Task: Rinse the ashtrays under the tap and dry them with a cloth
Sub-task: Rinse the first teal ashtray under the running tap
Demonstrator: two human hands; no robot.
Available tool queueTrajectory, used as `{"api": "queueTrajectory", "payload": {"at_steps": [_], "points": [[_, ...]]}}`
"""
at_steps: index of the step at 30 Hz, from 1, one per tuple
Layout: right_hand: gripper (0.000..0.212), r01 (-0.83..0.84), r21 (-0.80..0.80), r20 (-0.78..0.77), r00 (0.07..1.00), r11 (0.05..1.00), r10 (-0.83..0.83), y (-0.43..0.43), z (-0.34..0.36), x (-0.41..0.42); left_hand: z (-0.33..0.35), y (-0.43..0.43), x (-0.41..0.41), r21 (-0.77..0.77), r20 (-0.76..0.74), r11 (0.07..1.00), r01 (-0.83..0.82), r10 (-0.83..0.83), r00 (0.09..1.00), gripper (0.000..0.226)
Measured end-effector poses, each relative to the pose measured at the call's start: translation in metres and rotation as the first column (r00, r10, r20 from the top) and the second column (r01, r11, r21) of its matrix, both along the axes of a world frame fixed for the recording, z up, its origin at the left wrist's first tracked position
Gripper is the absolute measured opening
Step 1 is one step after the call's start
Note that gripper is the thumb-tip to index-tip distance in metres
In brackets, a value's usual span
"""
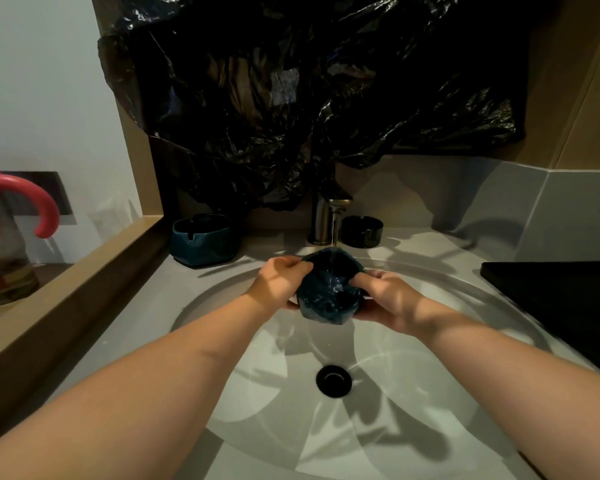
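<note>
A pale wall (42, 81) is seen far left, beside a wooden ledge (84, 268). Crumpled black plastic sheeting (291, 91) is hung at the far centre above grey tiling (499, 202). Hard shadows are cast throughout.

A crumpled, glossy black plastic sheet (291, 98) fills the upper middle of the frame, hanging over the wall between light wooden panels (575, 98). At the far left edge stands a clear bottle with a curved pink handle (18, 206) on a wooden ledge (84, 271) that runs diagonally down the left side. A flat black rectangular slab (561, 306) lies at the right edge of the frame on the pale grey countertop (465, 244), and a round black drain ring (333, 380) sits low in the centre.
</note>
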State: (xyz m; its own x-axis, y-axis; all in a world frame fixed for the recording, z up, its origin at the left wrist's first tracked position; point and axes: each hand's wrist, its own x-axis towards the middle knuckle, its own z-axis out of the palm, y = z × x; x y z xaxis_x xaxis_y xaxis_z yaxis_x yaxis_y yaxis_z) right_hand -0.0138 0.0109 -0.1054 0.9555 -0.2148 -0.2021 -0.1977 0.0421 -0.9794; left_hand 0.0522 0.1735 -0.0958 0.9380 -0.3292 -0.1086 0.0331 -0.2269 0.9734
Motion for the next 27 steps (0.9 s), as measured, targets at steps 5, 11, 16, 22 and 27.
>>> {"api": "queueTrajectory", "payload": {"at_steps": [5, 11, 16, 22, 27], "points": [[0.017, 0.019, 0.183, -0.245, 0.969, 0.983, 0.027, -0.003, 0.005, -0.009, -0.002, 0.002, -0.004, 0.069, -0.024, 0.996, 0.048, -0.047, 0.999, 0.036], [0.025, 0.06, -0.344, -0.248, 0.957, 0.937, -0.152, -0.001, 0.019, -0.004, -0.007, 0.001, -0.015, -0.099, -0.494, 0.968, 0.231, -0.249, 0.833, 0.013], [0.017, 0.084, -0.453, 0.047, 0.996, 0.887, -0.07, 0.013, 0.012, 0.005, -0.009, 0.001, -0.002, -0.181, -0.382, 0.981, 0.063, -0.13, 0.915, 0.03], [0.019, 0.025, 0.102, -0.061, 0.998, 0.994, -0.019, -0.001, 0.005, -0.003, -0.003, -0.001, 0.0, -0.181, -0.168, 0.98, 0.079, -0.11, 0.98, 0.021], [0.025, -0.028, 0.026, -0.264, 0.964, 0.999, 0.034, 0.0, 0.016, -0.009, -0.007, 0.002, -0.005, -0.188, -0.461, 0.97, 0.155, -0.226, 0.858, 0.024]]}}
